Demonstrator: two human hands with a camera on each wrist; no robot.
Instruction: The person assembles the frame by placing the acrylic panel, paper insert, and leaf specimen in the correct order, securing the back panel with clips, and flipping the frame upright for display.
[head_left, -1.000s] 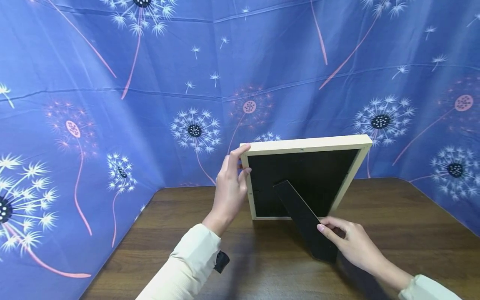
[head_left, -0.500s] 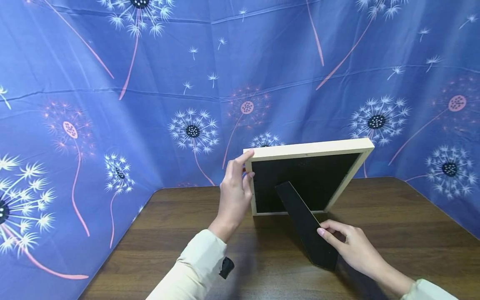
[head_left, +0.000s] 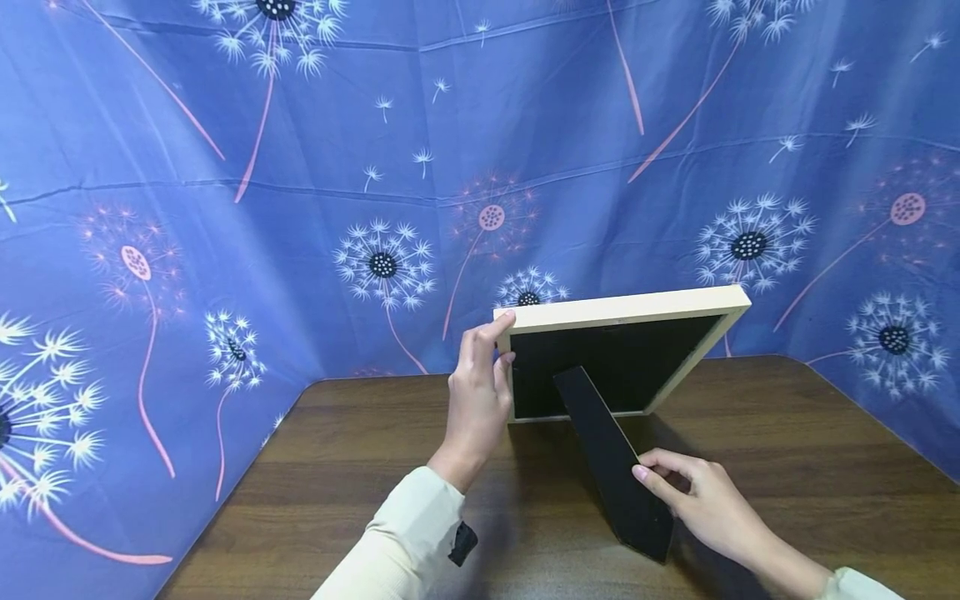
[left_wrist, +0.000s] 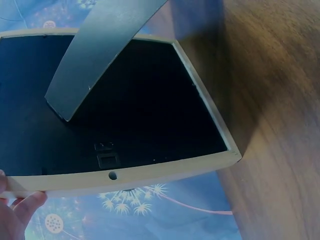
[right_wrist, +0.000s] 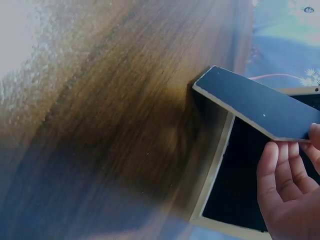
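A picture frame [head_left: 622, 308] with a pale wooden border stands on the table, its black back panel [head_left: 637, 358] facing me and its top leaning toward the far side. My left hand [head_left: 478, 392] grips the frame's upper left corner between thumb and fingers. A black easel stand [head_left: 607, 458] slants out from the panel toward me, its lower end close over the tabletop. My right hand [head_left: 705, 500] pinches the stand's right edge below its middle. In the right wrist view the thumb and fingers meet on the stand [right_wrist: 260, 105]. The frame's front is hidden.
The brown wood-grain table [head_left: 337, 467] spreads under both arms, with rounded far corners. Behind and to the left hangs a blue cloth [head_left: 285, 250] printed with dandelions. A black strap end [head_left: 462, 543] shows at the left cuff.
The frame's top edge has sunk and tipped farther away from me. The stand's lower end has shifted nearer to me. Both hands have kept their grip, the left moving slightly right and down.
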